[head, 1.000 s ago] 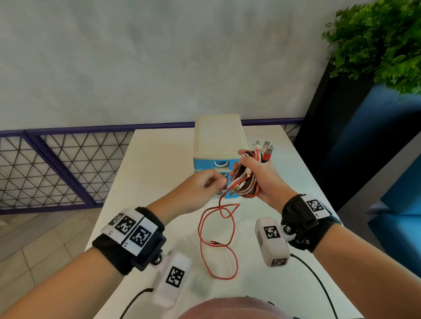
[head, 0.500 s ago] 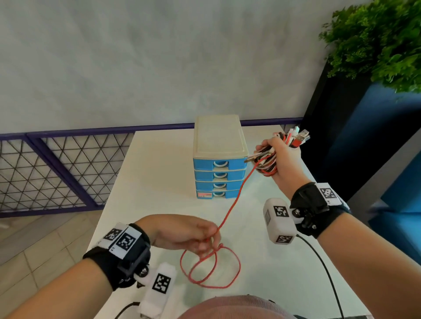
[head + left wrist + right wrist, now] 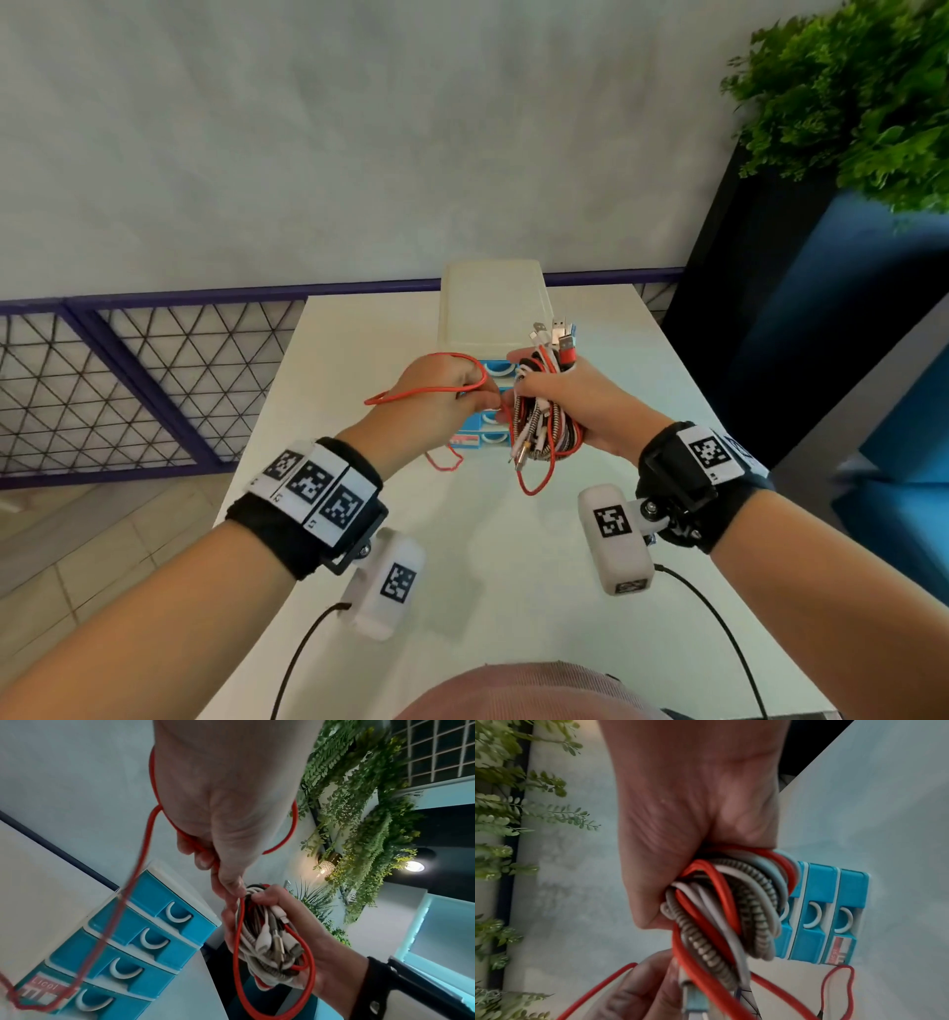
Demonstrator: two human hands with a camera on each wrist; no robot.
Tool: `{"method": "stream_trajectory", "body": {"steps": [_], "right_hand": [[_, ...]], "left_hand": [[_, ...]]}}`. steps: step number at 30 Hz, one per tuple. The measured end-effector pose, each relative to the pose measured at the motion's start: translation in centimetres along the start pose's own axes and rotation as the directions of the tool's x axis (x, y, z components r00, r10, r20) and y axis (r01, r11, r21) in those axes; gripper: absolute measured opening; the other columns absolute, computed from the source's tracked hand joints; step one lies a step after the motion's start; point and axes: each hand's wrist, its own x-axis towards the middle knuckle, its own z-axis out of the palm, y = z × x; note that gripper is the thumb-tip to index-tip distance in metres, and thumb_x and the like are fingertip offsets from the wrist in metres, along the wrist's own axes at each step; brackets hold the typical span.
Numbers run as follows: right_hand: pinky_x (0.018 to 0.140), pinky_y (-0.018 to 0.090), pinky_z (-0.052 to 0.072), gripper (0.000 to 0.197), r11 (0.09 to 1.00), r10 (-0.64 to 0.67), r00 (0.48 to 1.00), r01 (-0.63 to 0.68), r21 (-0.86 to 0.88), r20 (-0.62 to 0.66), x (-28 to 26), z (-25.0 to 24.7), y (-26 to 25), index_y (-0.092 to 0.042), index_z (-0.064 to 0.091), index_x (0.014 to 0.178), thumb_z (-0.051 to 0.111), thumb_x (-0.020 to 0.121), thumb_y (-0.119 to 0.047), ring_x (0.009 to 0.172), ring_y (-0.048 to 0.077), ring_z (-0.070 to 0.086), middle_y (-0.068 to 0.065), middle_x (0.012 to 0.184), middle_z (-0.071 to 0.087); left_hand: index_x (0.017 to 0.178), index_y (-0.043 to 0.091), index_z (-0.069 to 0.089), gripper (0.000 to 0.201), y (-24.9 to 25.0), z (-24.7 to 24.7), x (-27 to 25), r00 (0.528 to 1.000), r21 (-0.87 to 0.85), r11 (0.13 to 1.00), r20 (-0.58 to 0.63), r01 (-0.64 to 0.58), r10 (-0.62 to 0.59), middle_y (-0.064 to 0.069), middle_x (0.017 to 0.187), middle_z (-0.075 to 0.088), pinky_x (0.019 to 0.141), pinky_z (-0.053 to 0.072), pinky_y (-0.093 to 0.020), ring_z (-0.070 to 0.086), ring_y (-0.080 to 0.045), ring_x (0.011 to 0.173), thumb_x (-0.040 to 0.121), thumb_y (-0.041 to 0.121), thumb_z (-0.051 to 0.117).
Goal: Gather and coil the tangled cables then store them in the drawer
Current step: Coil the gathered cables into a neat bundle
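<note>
My right hand (image 3: pixel 575 406) grips a coiled bundle of cables (image 3: pixel 542 426), red, white and braided, with USB plugs (image 3: pixel 560 334) sticking up from it. The same bundle (image 3: pixel 721 902) fills the right wrist view under my right hand (image 3: pixel 693 811). My left hand (image 3: pixel 436 395) pinches a loose red cable (image 3: pixel 426 393) beside the bundle; a loop of it drapes over the back of the hand and its tail hangs toward the table. In the left wrist view my left hand (image 3: pixel 226 817) holds the red cable (image 3: pixel 144 845) against the bundle (image 3: pixel 270 939). Behind both hands stands a small blue drawer unit (image 3: pixel 493 308), all drawers closed.
The white table (image 3: pixel 513 565) runs forward under my arms, with its far edge against a purple mesh railing (image 3: pixel 128 370). A dark planter with green foliage (image 3: pixel 847 92) stands to the right. Tiled floor lies left of the table.
My left hand has risen from low over the table to the bundle, carrying the red cable up in a loop. My right hand moved left and down, back in front of the drawers.
</note>
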Motion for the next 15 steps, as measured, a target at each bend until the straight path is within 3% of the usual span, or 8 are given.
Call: {"method": "stream_trajectory", "body": {"steps": [4, 9, 12, 15], "right_hand": [[0.081, 0.044, 0.059, 0.034, 1.0, 0.022, 0.996, -0.021, -0.013, 0.09, -0.5, 0.0, 0.6, -0.011, 0.05, 0.124, 0.053, 0.093, 0.0, 0.09, 0.033, 0.073, 0.019, 0.091, 0.074], [0.072, 0.038, 0.058, 0.033, 0.999, 0.022, 0.986, -0.029, 0.037, 0.165, -1.1, 0.8, 1.4, -0.013, 0.052, 0.124, 0.052, 0.094, 0.0, 0.086, 0.029, 0.072, 0.017, 0.089, 0.073], [0.074, 0.041, 0.058, 0.027, 1.0, 0.01, 0.993, -0.008, -0.015, 0.114, -1.1, 0.6, 1.5, -0.014, 0.055, 0.111, 0.055, 0.09, 0.002, 0.078, 0.03, 0.07, 0.015, 0.08, 0.07], [0.072, 0.04, 0.058, 0.025, 0.997, -0.008, 1.0, 0.008, -0.074, 0.009, -0.8, -0.2, 1.4, -0.013, 0.055, 0.105, 0.057, 0.086, 0.004, 0.067, 0.028, 0.066, 0.015, 0.073, 0.068]], "left_hand": [[0.082, 0.02, 0.068, 0.007, 0.1, -0.2, -0.2, 0.995, -0.04, 0.999, -0.099, 0.012, -0.016, 0.016, 0.075, 0.054, 0.062, 0.034, 0.0, 0.049, 0.004, 0.07, 0.087, 0.023, 0.065], [0.087, 0.019, 0.067, 0.008, 0.2, -0.5, -0.1, 0.994, 0.022, 1.0, -0.112, 0.004, -0.001, 0.018, 0.078, 0.053, 0.062, 0.033, 0.003, 0.048, 0.006, 0.071, 0.087, 0.028, 0.066], [0.081, 0.019, 0.062, 0.021, -0.7, -0.7, -0.3, 0.994, 0.073, 0.995, -0.092, 0.063, -0.056, 0.014, 0.075, 0.053, 0.055, 0.037, -0.009, 0.049, -0.001, 0.069, 0.087, 0.04, 0.063], [0.07, 0.018, 0.058, 0.04, -1.9, -1.3, -0.4, 0.973, 0.169, 0.967, 0.097, 0.192, -0.21, 0.006, 0.063, 0.05, 0.049, 0.03, -0.023, 0.044, -0.011, 0.056, 0.091, 0.051, 0.05]]}}
